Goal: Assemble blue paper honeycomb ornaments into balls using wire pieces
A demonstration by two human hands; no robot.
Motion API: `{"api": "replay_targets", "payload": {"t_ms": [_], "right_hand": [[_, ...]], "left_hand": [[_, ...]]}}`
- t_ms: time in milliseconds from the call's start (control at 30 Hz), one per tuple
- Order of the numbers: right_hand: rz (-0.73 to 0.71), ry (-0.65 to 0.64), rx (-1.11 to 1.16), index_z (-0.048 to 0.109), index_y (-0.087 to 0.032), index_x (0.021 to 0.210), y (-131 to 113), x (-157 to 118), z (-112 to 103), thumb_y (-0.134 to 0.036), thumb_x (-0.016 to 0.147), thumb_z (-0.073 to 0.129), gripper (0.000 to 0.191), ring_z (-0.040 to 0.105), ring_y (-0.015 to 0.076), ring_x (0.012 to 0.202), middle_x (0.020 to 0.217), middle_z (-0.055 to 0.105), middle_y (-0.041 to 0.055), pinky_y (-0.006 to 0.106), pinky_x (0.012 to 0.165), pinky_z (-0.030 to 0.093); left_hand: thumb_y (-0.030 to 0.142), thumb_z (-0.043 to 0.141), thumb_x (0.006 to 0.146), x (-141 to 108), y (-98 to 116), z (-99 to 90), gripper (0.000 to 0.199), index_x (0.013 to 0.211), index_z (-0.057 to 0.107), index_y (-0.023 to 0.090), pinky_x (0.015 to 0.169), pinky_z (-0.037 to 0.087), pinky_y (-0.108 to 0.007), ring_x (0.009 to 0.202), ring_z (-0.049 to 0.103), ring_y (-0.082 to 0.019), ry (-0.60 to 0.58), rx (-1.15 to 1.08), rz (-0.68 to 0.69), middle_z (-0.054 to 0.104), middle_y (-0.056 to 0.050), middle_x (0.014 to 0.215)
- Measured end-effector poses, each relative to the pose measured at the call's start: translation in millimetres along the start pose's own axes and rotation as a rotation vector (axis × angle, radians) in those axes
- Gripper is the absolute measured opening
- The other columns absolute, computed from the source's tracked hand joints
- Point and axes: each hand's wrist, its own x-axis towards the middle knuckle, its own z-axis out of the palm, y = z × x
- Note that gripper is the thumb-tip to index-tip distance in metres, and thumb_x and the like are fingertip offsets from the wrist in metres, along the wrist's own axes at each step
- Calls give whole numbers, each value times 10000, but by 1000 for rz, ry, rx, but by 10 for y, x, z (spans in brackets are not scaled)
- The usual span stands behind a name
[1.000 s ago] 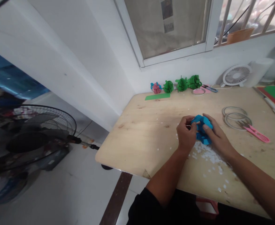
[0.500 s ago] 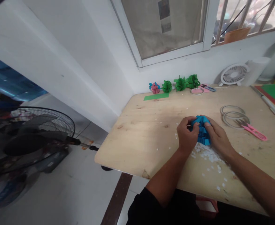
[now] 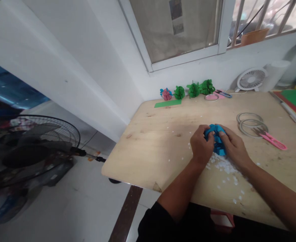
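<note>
A blue folded paper piece [image 3: 220, 148] is held between both hands above the wooden table [image 3: 138, 151]. My left hand [image 3: 201, 144] grips its left side, thumb on top. On its right side is my right hand [image 3: 235, 145], with the thumb pressed on the paper and the fingers behind it, partly hidden. Small white paper bits [image 3: 226, 165] lie scattered on the table beneath and in front of the hands.
Pink-handled snips [image 3: 274, 139] lie by metal rings [image 3: 250, 125] at the right. Green paper shapes [image 3: 193, 90], a pink-and-blue one [image 3: 166, 94] and a green strip [image 3: 167, 104] line the back. A small white fan [image 3: 252, 79] stands behind; a large fan [image 3: 44, 134] is at left.
The blue paper has shifted slightly in my hands, and its upper part looks more curved. Both hands still hold it in nearly the same place.
</note>
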Motion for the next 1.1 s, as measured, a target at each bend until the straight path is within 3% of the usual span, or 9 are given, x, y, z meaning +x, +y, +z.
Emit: {"api": "replay_targets", "payload": {"t_ms": [633,1100], "right_hand": [[-40,19,-55,691,-208,1226,30,-5,-6,-625,914,509,551,698,307,1056,1192,738,117,489,927,560],[-69,20,-140,683,-190,1245,32,-3,-15,-591,926,478,552,691,324,1102,1230,729,133,507,963,539]], "left_hand": [[156,632,851,16,-39,0,100,905,614,237,764,482,-289,819,647,-196,-14,193,57,693,-27,842],[219,685,785,88,-5,-40,108,698,629,190,638,475,-235,630,585,-112,-52,-260,-205,663,12,699]]}}
